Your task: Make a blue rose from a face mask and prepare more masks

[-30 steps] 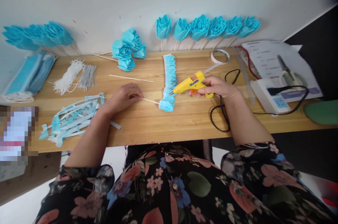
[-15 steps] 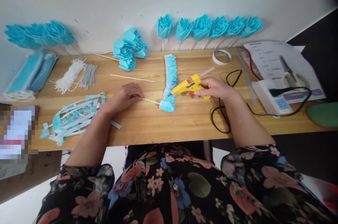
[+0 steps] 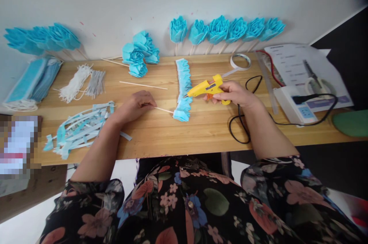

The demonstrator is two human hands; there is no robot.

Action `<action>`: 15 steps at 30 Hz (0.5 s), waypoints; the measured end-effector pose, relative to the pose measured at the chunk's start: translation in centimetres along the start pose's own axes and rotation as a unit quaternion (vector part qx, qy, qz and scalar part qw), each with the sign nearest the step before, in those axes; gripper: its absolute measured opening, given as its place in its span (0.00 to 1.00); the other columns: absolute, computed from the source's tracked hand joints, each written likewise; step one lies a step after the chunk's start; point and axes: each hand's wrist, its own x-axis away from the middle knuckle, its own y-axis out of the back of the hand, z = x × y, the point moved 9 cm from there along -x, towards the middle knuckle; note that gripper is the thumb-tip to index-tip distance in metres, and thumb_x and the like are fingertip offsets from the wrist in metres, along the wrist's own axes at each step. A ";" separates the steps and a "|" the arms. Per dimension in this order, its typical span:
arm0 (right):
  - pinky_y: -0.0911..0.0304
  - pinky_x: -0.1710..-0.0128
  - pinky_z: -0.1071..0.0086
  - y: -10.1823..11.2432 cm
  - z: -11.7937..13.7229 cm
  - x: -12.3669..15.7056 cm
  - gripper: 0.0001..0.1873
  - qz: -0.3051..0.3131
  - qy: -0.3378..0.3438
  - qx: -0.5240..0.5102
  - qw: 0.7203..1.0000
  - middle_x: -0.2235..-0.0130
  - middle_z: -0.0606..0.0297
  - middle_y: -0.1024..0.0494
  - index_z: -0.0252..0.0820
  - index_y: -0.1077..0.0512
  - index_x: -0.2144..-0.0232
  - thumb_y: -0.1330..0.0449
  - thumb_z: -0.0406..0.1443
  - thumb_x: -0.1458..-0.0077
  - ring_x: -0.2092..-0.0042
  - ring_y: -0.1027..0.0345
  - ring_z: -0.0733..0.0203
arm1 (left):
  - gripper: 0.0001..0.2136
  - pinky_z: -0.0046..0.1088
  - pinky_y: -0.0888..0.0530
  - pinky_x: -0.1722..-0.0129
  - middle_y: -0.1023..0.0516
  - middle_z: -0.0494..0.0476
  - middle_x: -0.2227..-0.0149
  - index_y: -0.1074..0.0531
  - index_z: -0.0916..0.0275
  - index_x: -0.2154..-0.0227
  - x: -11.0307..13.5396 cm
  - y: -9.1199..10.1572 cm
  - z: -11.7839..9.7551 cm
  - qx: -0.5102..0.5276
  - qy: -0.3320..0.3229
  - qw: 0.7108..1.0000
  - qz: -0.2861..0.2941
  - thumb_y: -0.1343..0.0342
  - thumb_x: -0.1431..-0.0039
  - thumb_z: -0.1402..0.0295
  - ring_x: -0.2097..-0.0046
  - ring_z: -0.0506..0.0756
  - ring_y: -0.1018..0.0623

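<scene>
Both curled closed, my left hand pinched a wooden stick and my right hand gripped a yellow glue gun whose nozzle, had it drifted, could have smeared the ruffled blue strip reaching toward the back edge of the worktop.

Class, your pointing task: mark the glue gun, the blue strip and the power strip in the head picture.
Glue gun (image 3: 204, 88): head view, on its yellow body.
Blue strip (image 3: 184, 81): head view, on its pleated middle.
Power strip (image 3: 288, 102): head view, on its white casing.
</scene>
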 end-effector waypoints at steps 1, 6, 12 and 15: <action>0.33 0.70 0.69 0.1 0.1 0.1 0.22 -0.001 0.002 -0.007 1.000 0.60 0.56 0.16 0.40 0.19 0.61 0.31 0.50 0.51 0.69 0.28 0.62 | 0.11 0.31 0.28 0.61 0.21 0.58 0.67 0.23 0.62 0.69 0.0 0.0 0.0 0.001 0.000 1.000 0.000 0.47 0.33 0.65 0.63 0.54 0.24; 0.34 0.71 0.69 0.3 0.0 0.5 0.21 0.008 -0.007 -0.016 1.000 0.63 0.58 0.17 0.40 0.20 0.63 0.29 0.50 0.53 0.69 0.28 0.62 | 0.11 0.32 0.28 0.60 0.22 0.58 0.67 0.24 0.62 0.69 -0.1 0.0 -0.1 0.001 -0.002 1.000 0.000 0.46 0.33 0.66 0.63 0.55 0.24; 0.34 0.70 0.70 -0.8 0.3 0.4 0.21 0.042 -0.023 0.005 0.999 0.60 0.59 0.16 0.41 0.21 0.60 0.29 0.48 0.52 0.67 0.27 0.63 | 0.10 0.32 0.28 0.60 0.22 0.58 0.67 0.23 0.63 0.69 0.0 0.0 -0.1 0.002 0.004 1.000 0.003 0.46 0.33 0.66 0.62 0.55 0.24; 0.34 0.72 0.71 -0.9 0.1 0.3 0.22 0.047 -0.028 0.019 0.998 0.59 0.59 0.16 0.40 0.21 0.59 0.30 0.48 0.52 0.67 0.26 0.62 | 0.10 0.32 0.28 0.60 0.22 0.58 0.67 0.23 0.62 0.69 0.0 0.0 -0.1 0.006 0.003 1.000 0.001 0.46 0.34 0.66 0.62 0.55 0.24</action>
